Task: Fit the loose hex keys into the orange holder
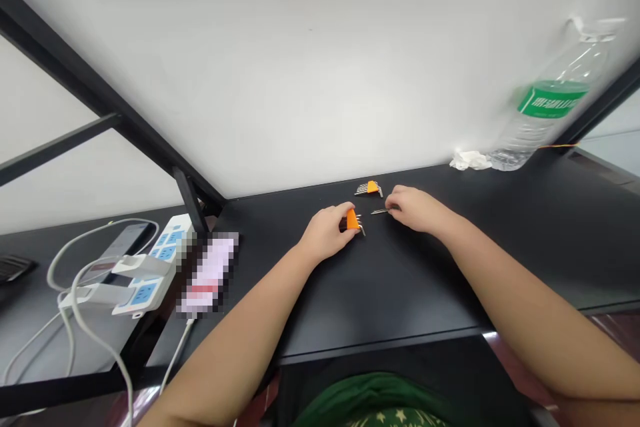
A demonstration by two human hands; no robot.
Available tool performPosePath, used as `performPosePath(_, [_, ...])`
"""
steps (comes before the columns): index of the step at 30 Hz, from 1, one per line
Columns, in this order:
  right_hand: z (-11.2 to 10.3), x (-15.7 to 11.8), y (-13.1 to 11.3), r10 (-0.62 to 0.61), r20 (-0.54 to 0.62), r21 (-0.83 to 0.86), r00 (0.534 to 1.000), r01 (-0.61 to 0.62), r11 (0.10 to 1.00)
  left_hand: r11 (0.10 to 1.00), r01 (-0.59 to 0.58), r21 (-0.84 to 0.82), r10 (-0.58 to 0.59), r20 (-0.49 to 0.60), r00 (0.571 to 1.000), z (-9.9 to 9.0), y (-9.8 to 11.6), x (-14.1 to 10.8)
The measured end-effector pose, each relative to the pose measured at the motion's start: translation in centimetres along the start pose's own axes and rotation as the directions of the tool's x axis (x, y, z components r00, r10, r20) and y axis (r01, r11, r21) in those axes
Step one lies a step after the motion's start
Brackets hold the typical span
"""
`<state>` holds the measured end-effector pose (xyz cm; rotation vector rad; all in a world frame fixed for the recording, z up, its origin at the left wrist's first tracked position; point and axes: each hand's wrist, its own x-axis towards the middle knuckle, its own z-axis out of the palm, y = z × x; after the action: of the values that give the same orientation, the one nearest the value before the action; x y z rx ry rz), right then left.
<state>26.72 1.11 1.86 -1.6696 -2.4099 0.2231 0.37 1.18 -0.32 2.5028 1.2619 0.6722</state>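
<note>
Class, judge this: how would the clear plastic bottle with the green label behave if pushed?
The clear plastic bottle with the green label looks nearly empty, so probably light. It appears tall and narrow, so a push high up may tip it; once down, its round body would likely roll.

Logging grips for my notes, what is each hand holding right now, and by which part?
Left hand grips an orange hex-key holder by its orange body. Right hand pinches one loose hex key at its end with its fingers.
</note>
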Motion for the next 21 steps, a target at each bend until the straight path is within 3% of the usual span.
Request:
performPosePath(4, [0.5, 0.2, 0.3, 0.018, 0.082, -0.035, 0.996, -0.015, 0.999, 1.0, -0.004, 0.008, 0.004, -0.003, 1.0, 0.2, -0.2, 0.0])
performPosePath(10, [1.1, 0.5, 0.3, 0.037, 0.055, -0.049, 0.998, -0.034, 0.998, 1.0, -0.005, 0.011, 0.005, -0.008, 1.0, 0.2, -0.3, 0.1])
performPosePath(21, [0.7, -0.1, -1.7, 0.107, 0.129, -0.1, 0.986, -0.094, 0.991, 1.0, -0.013, 0.014, 0.013, 0.002, 1.0, 0.2, -0.2, 0.1])
